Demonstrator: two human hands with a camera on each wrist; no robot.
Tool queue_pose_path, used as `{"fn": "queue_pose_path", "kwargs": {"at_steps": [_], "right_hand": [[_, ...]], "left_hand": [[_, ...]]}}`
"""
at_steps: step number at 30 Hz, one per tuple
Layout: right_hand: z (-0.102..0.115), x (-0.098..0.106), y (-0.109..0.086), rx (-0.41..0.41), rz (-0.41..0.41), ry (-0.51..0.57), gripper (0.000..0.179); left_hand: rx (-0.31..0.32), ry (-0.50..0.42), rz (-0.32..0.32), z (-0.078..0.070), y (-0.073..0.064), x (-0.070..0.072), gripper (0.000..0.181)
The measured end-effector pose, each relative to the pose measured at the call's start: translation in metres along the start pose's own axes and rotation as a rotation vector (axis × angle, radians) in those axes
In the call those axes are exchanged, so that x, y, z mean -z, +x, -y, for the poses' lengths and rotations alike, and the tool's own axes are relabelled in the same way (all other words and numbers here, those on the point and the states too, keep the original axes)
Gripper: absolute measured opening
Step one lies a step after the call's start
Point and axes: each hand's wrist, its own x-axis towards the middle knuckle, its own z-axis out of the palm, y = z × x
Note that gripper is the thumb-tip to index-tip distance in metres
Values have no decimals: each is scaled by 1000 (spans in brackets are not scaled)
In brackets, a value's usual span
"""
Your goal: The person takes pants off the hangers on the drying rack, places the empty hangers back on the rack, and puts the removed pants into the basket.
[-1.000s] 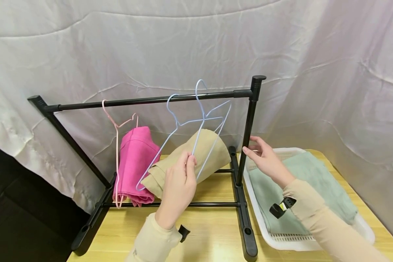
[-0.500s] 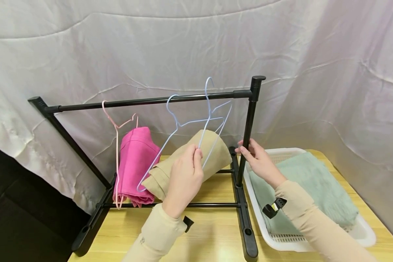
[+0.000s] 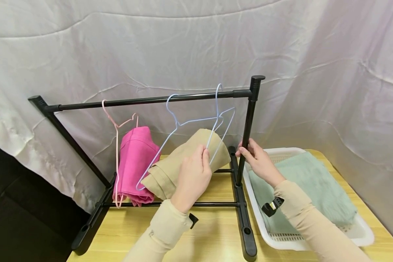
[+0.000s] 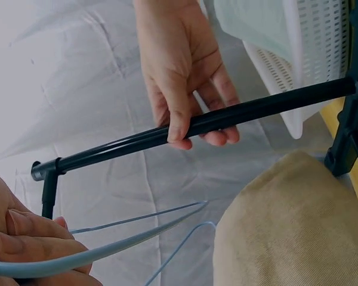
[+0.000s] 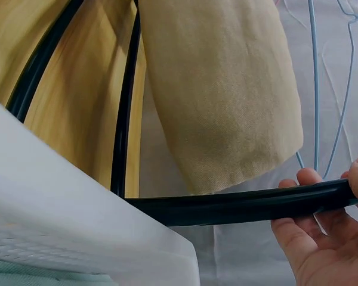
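My left hand [image 3: 194, 174] pinches the lower side of a light blue clothes hanger [image 3: 217, 103] with nothing on it. That hanger's hook overlaps the black top rail [image 3: 196, 97] in the head view. With thumb in front and fingers behind, my right hand [image 3: 263, 165] holds the right post [image 3: 247, 123] of the black clothes rack. Another blue hanger [image 3: 176, 122] hangs from the rail to the left, carrying a folded khaki garment [image 3: 183, 156]. In the left wrist view the held hanger's wire [image 4: 107, 253] runs from the fingers past the khaki cloth.
A pink hanger [image 3: 116, 153] with a folded magenta garment [image 3: 135, 160] hangs farther left on the rail. Right of the rack stands a white basket [image 3: 260, 214] holding sage-green cloth [image 3: 321, 189]. The rack stands on a wooden table [image 3: 213, 233], with a pale curtain [image 3: 150, 47] behind.
My left hand has moved the blue hanger to the right along the rail, its hook now lower. My right hand has shifted slightly left and wrapped its fingers behind the post.
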Motion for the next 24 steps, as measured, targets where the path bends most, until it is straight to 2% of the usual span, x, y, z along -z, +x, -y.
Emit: {"fn": "queue_pose_path", "kwargs": {"at_steps": [7,14,17,20,24], "right_hand": [[-2,0,1,-7,0,-17,32],[-3,-1,2,12,-21,-38,30],[-1,-1,2,14,-24,-29,29],[0,-1,1,8,-21,-24,27],[0,-1,0,3,-23,-23,24]], "left_hand": [[-20,-27,17,1,-4,-9,25],[-102,-36,-42,7,-9,-20,28],[-94,-19,-26,7,-9,-19,27],[-57,-5,15,2,-9,-15,25],[-34,-26,43,2,-11,-12,24]]}}
